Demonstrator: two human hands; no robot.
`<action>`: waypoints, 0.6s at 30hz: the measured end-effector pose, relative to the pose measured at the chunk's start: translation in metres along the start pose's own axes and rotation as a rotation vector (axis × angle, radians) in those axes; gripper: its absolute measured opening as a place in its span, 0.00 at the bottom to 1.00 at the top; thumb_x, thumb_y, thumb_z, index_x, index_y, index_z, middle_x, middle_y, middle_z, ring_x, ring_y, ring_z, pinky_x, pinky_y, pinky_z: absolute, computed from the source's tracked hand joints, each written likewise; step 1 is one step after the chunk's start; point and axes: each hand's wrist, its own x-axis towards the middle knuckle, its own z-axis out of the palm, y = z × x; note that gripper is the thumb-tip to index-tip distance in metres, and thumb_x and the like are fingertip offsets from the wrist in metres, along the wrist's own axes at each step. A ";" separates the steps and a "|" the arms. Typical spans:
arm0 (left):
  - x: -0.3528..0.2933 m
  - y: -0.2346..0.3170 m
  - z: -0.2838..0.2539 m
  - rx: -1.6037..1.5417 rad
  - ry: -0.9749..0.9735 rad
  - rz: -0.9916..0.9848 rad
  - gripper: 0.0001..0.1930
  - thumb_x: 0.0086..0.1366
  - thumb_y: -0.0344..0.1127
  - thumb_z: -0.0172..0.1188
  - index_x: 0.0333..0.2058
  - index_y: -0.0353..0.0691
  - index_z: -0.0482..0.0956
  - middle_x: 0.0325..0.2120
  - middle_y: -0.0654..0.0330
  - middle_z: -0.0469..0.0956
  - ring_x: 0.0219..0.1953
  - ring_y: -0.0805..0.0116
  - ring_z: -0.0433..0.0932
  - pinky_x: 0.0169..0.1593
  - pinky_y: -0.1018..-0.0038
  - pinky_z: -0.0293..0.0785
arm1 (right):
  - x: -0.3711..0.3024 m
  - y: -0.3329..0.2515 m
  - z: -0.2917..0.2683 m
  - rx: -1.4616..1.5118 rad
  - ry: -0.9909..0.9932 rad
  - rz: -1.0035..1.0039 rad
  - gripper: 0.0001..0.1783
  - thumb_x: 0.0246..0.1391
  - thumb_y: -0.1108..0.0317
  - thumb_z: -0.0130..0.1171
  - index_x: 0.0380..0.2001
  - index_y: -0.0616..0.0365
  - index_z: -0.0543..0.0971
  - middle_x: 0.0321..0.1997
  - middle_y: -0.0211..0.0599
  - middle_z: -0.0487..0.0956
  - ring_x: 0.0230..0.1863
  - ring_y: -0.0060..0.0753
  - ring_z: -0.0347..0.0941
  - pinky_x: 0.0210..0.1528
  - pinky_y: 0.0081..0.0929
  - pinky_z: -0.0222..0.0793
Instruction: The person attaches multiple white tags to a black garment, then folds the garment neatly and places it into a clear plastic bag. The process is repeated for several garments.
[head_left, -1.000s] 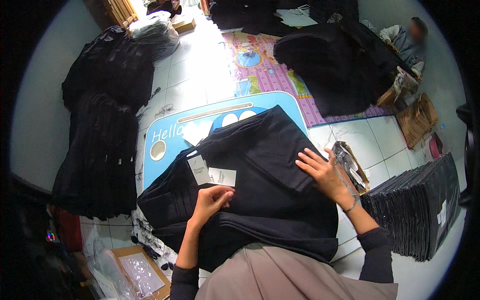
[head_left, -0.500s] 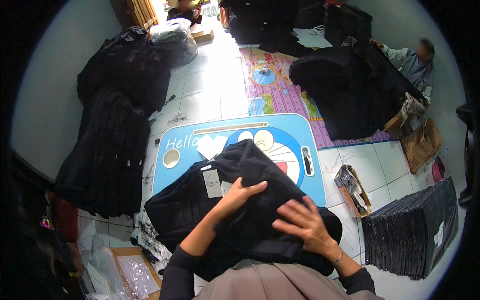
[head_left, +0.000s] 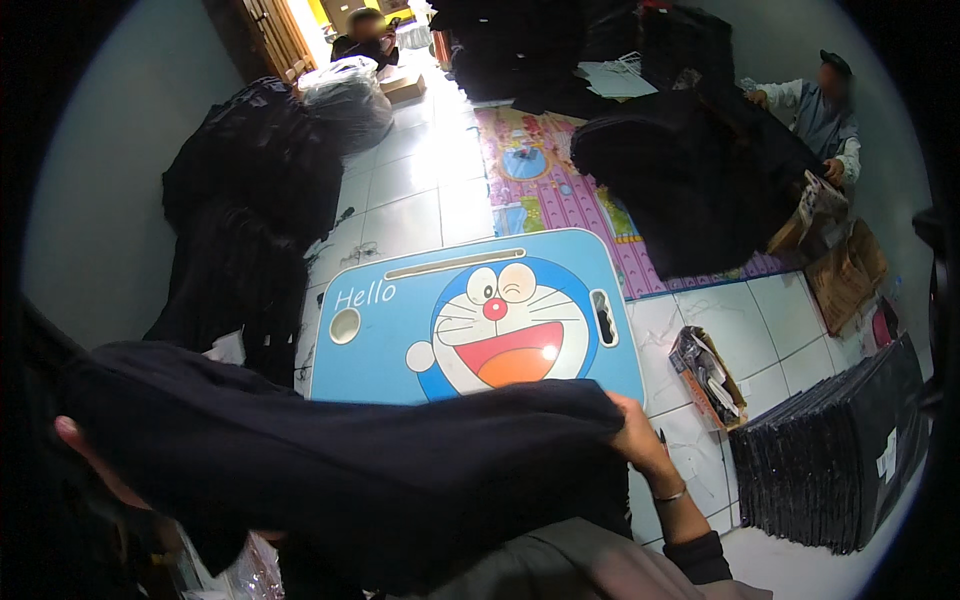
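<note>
A black garment [head_left: 380,440] hangs stretched between my two hands, raised above the near edge of a low blue table [head_left: 385,340]. My right hand [head_left: 638,436] grips its right end, the fingers curled behind the cloth. At the far left, my left hand [head_left: 98,462] holds the other end from beneath; a fingertip and the hand's edge show, while the cloth hides the rest. A white tag [head_left: 228,346] sticks up behind the garment on the left. The tabletop shows a cartoon face, a round cup recess and a handle slot.
Piles of black garments [head_left: 250,170] lie at left; more cover a patterned mat [head_left: 560,190] at back right. A small box [head_left: 708,378] and a stack of packed black garments [head_left: 830,450] stand at right. One person [head_left: 825,115] sits at far right, another [head_left: 362,40] at the back.
The garment has been lifted off the table and swung left, baring the cartoon face. My left hand has gone far left; my right now grips the cloth. The person at right has shifted.
</note>
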 end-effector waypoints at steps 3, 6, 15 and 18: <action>0.035 0.002 -0.029 0.084 -0.013 0.060 0.18 0.66 0.40 0.56 0.46 0.29 0.77 0.42 0.55 0.79 0.44 0.64 0.78 0.51 0.68 0.74 | 0.003 -0.036 0.009 -0.256 0.155 -0.296 0.15 0.44 0.77 0.65 0.38 0.66 0.80 0.34 0.40 0.82 0.39 0.30 0.79 0.44 0.25 0.71; 0.053 0.014 -0.041 0.135 -0.053 0.090 0.19 0.67 0.42 0.54 0.46 0.29 0.77 0.43 0.54 0.79 0.45 0.62 0.78 0.52 0.67 0.74 | 0.004 -0.109 -0.016 -0.541 0.428 -0.661 0.14 0.40 0.75 0.68 0.34 0.63 0.80 0.30 0.40 0.81 0.33 0.30 0.79 0.37 0.26 0.72; 0.123 0.059 -0.034 0.186 -0.199 0.152 0.24 0.70 0.46 0.47 0.47 0.27 0.76 0.45 0.50 0.79 0.46 0.57 0.79 0.53 0.63 0.74 | 0.122 -0.290 -0.083 -1.275 0.694 -1.113 0.19 0.44 0.49 0.70 0.31 0.51 0.82 0.21 0.30 0.79 0.20 0.24 0.76 0.22 0.21 0.68; 0.198 0.061 -0.015 0.146 -0.218 0.170 0.25 0.71 0.47 0.44 0.47 0.26 0.76 0.45 0.48 0.79 0.47 0.56 0.79 0.54 0.62 0.74 | 0.195 -0.314 -0.077 -1.484 0.837 -1.286 0.28 0.44 0.36 0.63 0.30 0.50 0.82 0.22 0.32 0.79 0.20 0.30 0.77 0.23 0.30 0.70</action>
